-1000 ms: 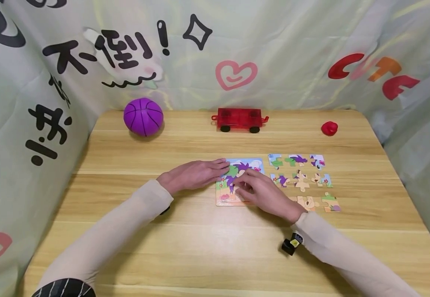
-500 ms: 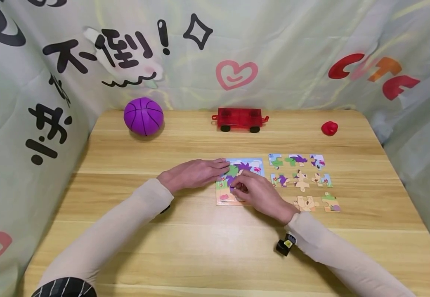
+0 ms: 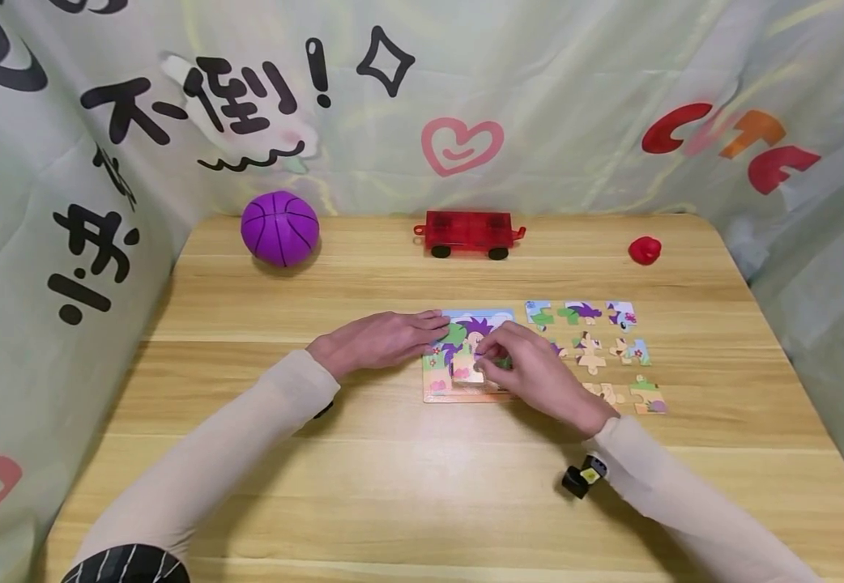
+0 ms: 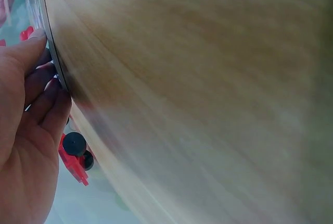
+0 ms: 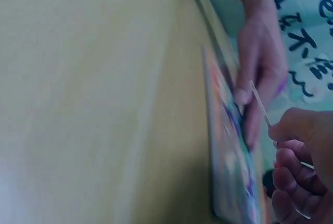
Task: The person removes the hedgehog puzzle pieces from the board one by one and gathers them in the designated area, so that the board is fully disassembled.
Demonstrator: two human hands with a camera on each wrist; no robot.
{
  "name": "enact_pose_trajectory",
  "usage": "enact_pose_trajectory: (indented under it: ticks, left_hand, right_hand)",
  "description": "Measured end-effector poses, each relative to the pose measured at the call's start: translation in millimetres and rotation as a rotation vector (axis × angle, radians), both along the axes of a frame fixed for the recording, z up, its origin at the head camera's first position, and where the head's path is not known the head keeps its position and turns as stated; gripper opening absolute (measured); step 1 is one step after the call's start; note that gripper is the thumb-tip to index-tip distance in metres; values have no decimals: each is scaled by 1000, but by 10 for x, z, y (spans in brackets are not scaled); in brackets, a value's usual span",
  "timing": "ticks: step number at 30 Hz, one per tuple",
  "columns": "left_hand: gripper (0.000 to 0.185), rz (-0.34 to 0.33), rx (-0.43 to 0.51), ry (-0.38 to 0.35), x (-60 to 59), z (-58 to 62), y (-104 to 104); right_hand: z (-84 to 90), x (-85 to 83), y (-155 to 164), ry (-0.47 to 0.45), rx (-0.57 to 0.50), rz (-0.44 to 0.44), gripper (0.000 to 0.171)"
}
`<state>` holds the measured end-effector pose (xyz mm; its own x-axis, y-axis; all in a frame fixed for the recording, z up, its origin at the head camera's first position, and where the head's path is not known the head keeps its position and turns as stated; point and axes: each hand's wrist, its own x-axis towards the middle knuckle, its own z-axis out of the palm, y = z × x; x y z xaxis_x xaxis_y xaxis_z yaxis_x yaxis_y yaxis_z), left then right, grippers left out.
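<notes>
A puzzle board [image 3: 438,397] with a purple, green and peach cartoon picture lies flat on the table. My left hand [image 3: 385,338] rests on its left edge, fingers fairly straight; in the left wrist view the fingertips touch the board's rim. Between thumb and fingers my right hand [image 3: 534,372] pinches a puzzle piece [image 3: 467,370] over the board's lower middle. The right wrist view shows this thin piece [image 5: 260,103] edge-on, tilted and raised off the board [image 5: 212,146]. Right of the board, several loose puzzle pieces [image 3: 590,354] lie in rows, some partly hidden by my right hand.
Along the table's back stand a purple ball [image 3: 279,229], a red toy wagon [image 3: 469,234] with black wheels and a small red object [image 3: 644,250]. A printed curtain [image 3: 568,97] hangs behind and along the sides. The wooden table [image 3: 364,486] stretches toward me.
My right hand has lifted a puzzle piece from the board's lower part and moved slightly right with it. The left hand stays at the board's left edge.
</notes>
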<state>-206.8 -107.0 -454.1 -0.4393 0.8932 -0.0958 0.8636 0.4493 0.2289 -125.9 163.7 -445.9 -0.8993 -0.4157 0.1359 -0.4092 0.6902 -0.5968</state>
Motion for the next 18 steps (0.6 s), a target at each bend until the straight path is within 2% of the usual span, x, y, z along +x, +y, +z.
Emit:
enact_pose_trajectory:
  ticks: [10,13,18]
  left_hand:
    - [48,-6,-8,-1,-3,12,3]
    - [48,-8,-8,-3,-6,15,2]
    - [48,-6,-3,-9,-6,10,3]
  right_hand:
    - [182,38,672,86,7,-69,11]
    - [179,70,848,108,18,-71,12]
    - [89,152,1032,67,40,-62,15]
